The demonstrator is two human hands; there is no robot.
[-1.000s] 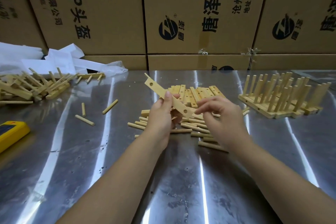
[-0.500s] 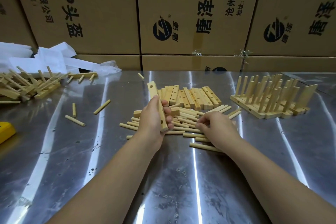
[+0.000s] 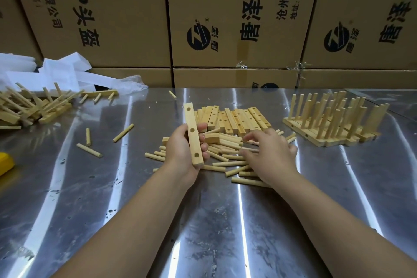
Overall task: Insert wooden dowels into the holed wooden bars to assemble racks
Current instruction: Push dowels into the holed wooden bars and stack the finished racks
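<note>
Wooden bar at frame centre, near-upright, three holes facing the camera, with left hand fingers wrapped round it. Just right of it, right hand lies over loose dowels — fingers blurred, grip cannot be told. Finished racks stand at right.

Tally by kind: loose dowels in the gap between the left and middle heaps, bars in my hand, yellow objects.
Loose dowels: 3
Holed bar in the left hand: 1
Yellow objects: 1
Total: 5
</note>
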